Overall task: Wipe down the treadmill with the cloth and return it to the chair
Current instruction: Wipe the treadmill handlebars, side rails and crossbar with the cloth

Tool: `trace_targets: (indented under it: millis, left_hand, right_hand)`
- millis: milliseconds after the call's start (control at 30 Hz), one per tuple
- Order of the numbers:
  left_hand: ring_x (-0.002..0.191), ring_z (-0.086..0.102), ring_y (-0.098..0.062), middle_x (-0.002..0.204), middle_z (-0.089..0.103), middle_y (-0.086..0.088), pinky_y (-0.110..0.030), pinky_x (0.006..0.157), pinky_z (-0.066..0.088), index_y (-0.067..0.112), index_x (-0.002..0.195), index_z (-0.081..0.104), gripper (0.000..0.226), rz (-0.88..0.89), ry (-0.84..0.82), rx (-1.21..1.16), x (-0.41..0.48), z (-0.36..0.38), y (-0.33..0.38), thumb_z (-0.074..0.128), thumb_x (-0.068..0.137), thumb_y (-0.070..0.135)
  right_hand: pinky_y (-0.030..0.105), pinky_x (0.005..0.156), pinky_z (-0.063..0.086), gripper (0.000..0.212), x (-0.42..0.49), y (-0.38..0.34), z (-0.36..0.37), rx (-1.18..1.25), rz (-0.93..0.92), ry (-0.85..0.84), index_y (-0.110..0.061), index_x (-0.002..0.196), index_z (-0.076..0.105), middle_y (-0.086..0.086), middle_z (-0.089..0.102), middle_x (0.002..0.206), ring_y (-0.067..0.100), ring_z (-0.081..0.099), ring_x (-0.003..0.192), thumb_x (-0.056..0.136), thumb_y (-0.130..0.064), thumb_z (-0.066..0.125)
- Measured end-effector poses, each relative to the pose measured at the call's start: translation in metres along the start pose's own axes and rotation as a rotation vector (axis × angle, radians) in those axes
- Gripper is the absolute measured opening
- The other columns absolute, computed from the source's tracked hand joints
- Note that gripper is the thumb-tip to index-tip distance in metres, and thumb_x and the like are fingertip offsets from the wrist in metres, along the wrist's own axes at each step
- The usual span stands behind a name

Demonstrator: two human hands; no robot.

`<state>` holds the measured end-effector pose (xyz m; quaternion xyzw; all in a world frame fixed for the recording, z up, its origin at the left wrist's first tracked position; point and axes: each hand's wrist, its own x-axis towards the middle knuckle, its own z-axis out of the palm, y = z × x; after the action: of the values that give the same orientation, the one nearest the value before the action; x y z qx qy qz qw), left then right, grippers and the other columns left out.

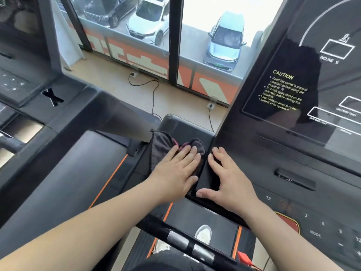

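Beyond the treadmill (273,153) console, windows overlook parked cars, while the left hand (175,169), its grip spread flat, pins the grey cloth (162,145) beside the upright, bulk lying forward-left of the fingertips, and the right hand (226,177) rests open alongside.

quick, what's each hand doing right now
Left hand: open, flat, pressing the cloth on the treadmill.
Right hand: open, fingers spread, resting on the treadmill's black panel, holding nothing.
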<state>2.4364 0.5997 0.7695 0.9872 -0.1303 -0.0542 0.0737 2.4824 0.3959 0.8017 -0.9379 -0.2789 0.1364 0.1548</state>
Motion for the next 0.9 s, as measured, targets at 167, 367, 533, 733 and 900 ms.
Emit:
trace_targets:
  millis: [167,367,533,733,900]
  left_hand:
    - [0.154,-0.024,-0.019,0.169,-0.021,-0.001,-0.046,0.125,-0.015,0.02,0.163,-0.01,0.066,-0.059,-0.068,0.056,0.038,0.0,-0.001,0.01,0.106,0.047]
    - [0.157,-0.015,-0.02,0.172,-0.008,-0.002,-0.045,0.126,-0.008,0.02,0.164,0.001,0.064,-0.107,-0.062,0.037,0.097,-0.013,-0.014,0.014,0.107,0.046]
    - [0.158,-0.009,-0.019,0.172,-0.004,0.0,-0.044,0.127,-0.003,0.019,0.164,0.008,0.062,-0.031,-0.034,0.004,0.04,0.002,-0.008,0.015,0.108,0.045]
    - [0.14,0.05,-0.028,0.147,0.058,-0.01,-0.046,0.114,0.041,0.007,0.133,0.066,0.045,-0.022,0.319,0.023,-0.024,0.013,-0.049,0.037,0.107,0.031]
    - [0.112,0.053,-0.036,0.127,0.06,-0.011,-0.048,0.093,0.047,0.013,0.114,0.071,0.034,-0.375,0.5,-0.056,-0.018,-0.009,-0.051,0.047,0.102,0.035]
  right_hand:
    - [0.025,0.126,0.01,0.116,0.001,0.001,0.002,-0.016,-0.018,0.008,-0.019,0.159,0.027,-0.008,0.006,0.17,0.004,-0.008,0.155,0.069,-0.074,0.074]
    - [0.026,0.125,0.013,0.115,0.0,0.001,0.0,-0.013,-0.022,0.004,-0.02,0.16,0.026,-0.009,0.005,0.17,0.004,-0.008,0.155,0.07,-0.071,0.075]
    - [0.025,0.125,0.013,0.115,-0.001,0.002,0.001,0.002,-0.009,0.01,-0.021,0.16,0.027,-0.011,0.006,0.169,0.002,-0.008,0.154,0.069,-0.072,0.075]
    - [0.027,0.123,0.02,0.116,-0.003,-0.004,-0.002,0.007,0.016,0.027,-0.019,0.159,0.031,-0.01,0.01,0.169,0.004,-0.002,0.155,0.067,-0.07,0.079]
    - [0.03,0.121,0.024,0.111,-0.011,-0.013,-0.006,0.035,0.058,0.044,-0.02,0.157,0.034,-0.01,0.015,0.168,0.005,0.003,0.155,0.068,-0.067,0.08]
